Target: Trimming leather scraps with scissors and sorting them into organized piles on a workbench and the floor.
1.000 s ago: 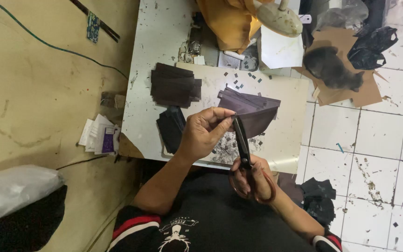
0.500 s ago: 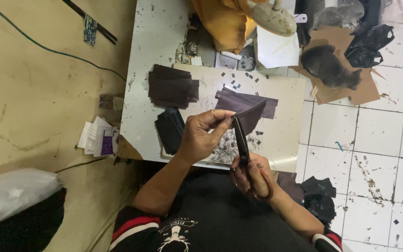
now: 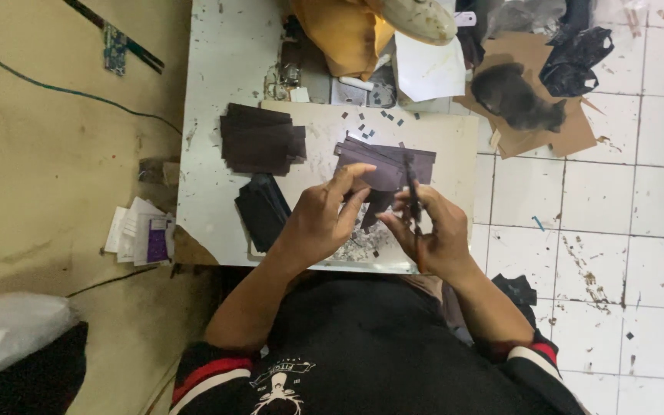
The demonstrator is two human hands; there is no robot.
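My left hand pinches a dark brown leather piece held just above the white work table. My right hand grips black scissors with the blades pointing away from me, up against the piece. The lower part of the piece is hidden between my two hands. Small dark offcuts lie under my hands near the table's front edge.
A stack of dark leather pieces and a black bundle lie to the left. Orange cloth, white paper, cardboard with dark scraps sit at the back. Papers lie on the floor left.
My right hand moved up from my lap to the table, bringing the scissors to the leather piece. My left hand shifted its pinch on the piece.
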